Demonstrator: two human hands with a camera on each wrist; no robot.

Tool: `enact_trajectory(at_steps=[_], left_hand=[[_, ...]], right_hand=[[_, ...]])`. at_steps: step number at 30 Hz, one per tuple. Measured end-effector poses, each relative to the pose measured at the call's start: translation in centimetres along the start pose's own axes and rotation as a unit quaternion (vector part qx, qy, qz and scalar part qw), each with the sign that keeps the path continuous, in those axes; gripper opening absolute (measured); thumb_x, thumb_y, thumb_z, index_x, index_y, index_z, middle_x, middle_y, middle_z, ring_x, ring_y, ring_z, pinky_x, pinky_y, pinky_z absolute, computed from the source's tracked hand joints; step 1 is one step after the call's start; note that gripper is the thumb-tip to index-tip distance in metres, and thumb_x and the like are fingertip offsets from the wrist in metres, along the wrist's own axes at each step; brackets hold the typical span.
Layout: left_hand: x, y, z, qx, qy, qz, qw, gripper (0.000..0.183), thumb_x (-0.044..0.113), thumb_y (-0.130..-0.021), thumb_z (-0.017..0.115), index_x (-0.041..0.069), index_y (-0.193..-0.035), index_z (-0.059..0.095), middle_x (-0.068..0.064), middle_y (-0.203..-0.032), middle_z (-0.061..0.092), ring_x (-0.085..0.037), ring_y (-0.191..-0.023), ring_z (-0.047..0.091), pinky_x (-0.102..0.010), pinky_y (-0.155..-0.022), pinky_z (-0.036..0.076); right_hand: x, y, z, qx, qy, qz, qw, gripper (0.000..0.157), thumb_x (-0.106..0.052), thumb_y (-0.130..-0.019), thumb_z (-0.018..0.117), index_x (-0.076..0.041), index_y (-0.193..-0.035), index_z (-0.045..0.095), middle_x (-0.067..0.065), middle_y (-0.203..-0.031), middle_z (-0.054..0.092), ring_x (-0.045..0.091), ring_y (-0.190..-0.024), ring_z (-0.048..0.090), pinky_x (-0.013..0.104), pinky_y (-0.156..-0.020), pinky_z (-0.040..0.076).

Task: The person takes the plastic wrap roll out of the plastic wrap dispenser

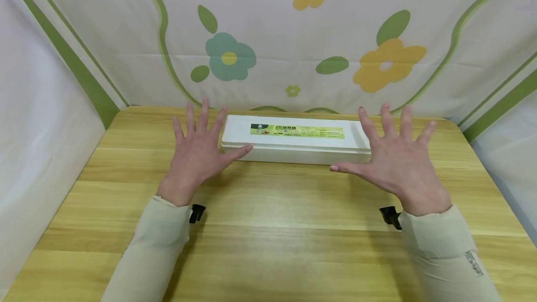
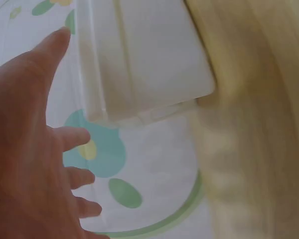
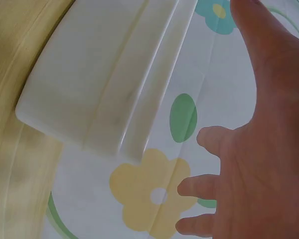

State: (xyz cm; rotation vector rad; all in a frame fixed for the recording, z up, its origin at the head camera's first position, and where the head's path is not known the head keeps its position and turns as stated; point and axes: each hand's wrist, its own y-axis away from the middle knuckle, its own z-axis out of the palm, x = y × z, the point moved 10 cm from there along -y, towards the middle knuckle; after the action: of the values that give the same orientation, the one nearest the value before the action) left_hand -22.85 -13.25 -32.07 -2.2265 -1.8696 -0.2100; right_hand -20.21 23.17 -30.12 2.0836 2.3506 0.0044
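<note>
A long white lidded plastic box (image 1: 293,155) with a green and yellow label (image 1: 297,131) on top lies near the table's far edge. The label suggests a cling film dispenser. At the box's left end my left hand (image 1: 195,155) is spread, fingers straight and pointing away. My right hand (image 1: 398,164) is spread likewise at the right end. Both hands appear raised above the table, holding nothing. In the left wrist view the box's end (image 2: 149,64) stands apart from the fingers; the right wrist view shows the other end (image 3: 89,79), also apart from the hand.
The wooden table (image 1: 268,246) reaches back to a white curtain (image 1: 268,27) printed with flowers. More curtain hangs at the left and right sides. A black wrist mount (image 1: 197,213) sits at the left sleeve and another black mount (image 1: 391,217) at the right.
</note>
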Motion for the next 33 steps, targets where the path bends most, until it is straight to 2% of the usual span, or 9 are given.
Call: enact_trajectory(at_steps=[3, 8, 12, 16, 20, 24, 27, 33], left_hand=[[-0.3, -0.3, 0.7, -0.012, 0.033, -0.002, 0.9994, 0.118, 0.085, -0.087, 0.064, 0.024, -0.175, 0.014, -0.012, -0.183, -0.008, -0.049, -0.167, -0.009, -0.078, -0.128, 0.000], [-0.6, -0.8, 1.7, -0.017, 0.085, 0.006, 0.9963, 0.127, 0.080, -0.085, 0.073, 0.021, -0.176, 0.005, -0.013, -0.183, -0.001, -0.046, -0.168, 0.000, -0.070, -0.132, 0.011], [-0.8, -1.3, 2.4, -0.030, 0.152, 0.013, 0.9878, 0.132, 0.071, -0.084, 0.081, 0.019, -0.175, 0.002, -0.011, -0.183, 0.004, -0.041, -0.168, 0.008, -0.065, -0.132, 0.022], [-1.1, -2.0, 3.3, -0.051, 0.234, 0.014, 0.9709, 0.132, 0.058, -0.083, 0.089, 0.016, -0.175, 0.005, -0.011, -0.182, 0.009, -0.039, -0.168, 0.011, -0.064, -0.133, 0.022], [-1.4, -2.3, 4.2, -0.064, 0.299, 0.014, 0.9521, 0.132, 0.044, -0.081, 0.096, 0.013, -0.175, 0.008, -0.015, -0.178, 0.025, -0.038, -0.164, 0.026, -0.063, -0.132, 0.025], [-1.8, -2.2, 5.0, -0.075, 0.354, 0.007, 0.9321, 0.132, 0.033, -0.079, 0.098, 0.016, -0.175, 0.009, -0.012, -0.173, 0.036, -0.038, -0.158, 0.036, -0.063, -0.128, 0.031], [-2.1, -2.1, 5.5, -0.081, 0.387, 0.000, 0.9186, 0.130, 0.025, -0.079, 0.098, 0.017, -0.175, 0.011, -0.010, -0.173, 0.034, -0.039, -0.158, 0.035, -0.065, -0.127, 0.032], [-2.9, -2.7, 6.4, -0.098, 0.435, -0.004, 0.8948, 0.127, 0.014, -0.080, 0.096, 0.014, -0.175, 0.012, -0.013, -0.174, 0.033, -0.041, -0.159, 0.032, -0.063, -0.129, 0.030]], right_hand=[[-0.4, -0.3, 0.1, 0.000, 0.000, -0.007, 1.000, 0.140, -0.108, -0.069, 0.051, -0.031, -0.175, 0.003, 0.030, -0.178, 0.006, 0.065, -0.160, 0.000, 0.094, -0.112, -0.003], [-1.2, -0.9, 0.7, -0.013, -0.014, -0.021, 1.000, 0.141, -0.109, -0.067, 0.050, -0.032, -0.175, 0.003, 0.027, -0.179, 0.006, 0.062, -0.161, 0.002, 0.092, -0.113, 0.001], [-2.1, -1.4, 1.1, -0.019, -0.030, -0.040, 0.999, 0.141, -0.108, -0.066, 0.054, -0.032, -0.175, 0.006, 0.027, -0.180, 0.008, 0.058, -0.163, 0.003, 0.088, -0.118, 0.003], [-3.3, -2.0, 1.3, -0.015, -0.050, -0.069, 0.996, 0.140, -0.104, -0.067, 0.059, -0.029, -0.175, 0.011, 0.026, -0.180, 0.010, 0.055, -0.165, 0.004, 0.082, -0.125, 0.005], [-4.3, -2.7, 1.8, -0.009, -0.079, -0.101, 0.992, 0.137, -0.099, -0.069, 0.067, -0.026, -0.175, 0.018, 0.023, -0.180, 0.014, 0.051, -0.166, 0.007, 0.074, -0.130, 0.010], [-4.9, -3.2, 2.5, -0.003, -0.101, -0.126, 0.987, 0.132, -0.089, -0.071, 0.077, -0.027, -0.174, 0.023, 0.017, -0.180, 0.018, 0.048, -0.167, 0.010, 0.070, -0.132, 0.011], [-5.2, -3.4, 2.8, 0.005, -0.100, -0.137, 0.986, 0.129, -0.083, -0.071, 0.083, -0.027, -0.173, 0.027, 0.015, -0.180, 0.022, 0.046, -0.167, 0.014, 0.072, -0.131, 0.011], [-5.6, -3.6, 2.7, 0.032, -0.088, -0.149, 0.984, 0.125, -0.077, -0.071, 0.088, -0.023, -0.170, 0.035, 0.017, -0.173, 0.036, 0.045, -0.163, 0.025, 0.073, -0.129, 0.016]])
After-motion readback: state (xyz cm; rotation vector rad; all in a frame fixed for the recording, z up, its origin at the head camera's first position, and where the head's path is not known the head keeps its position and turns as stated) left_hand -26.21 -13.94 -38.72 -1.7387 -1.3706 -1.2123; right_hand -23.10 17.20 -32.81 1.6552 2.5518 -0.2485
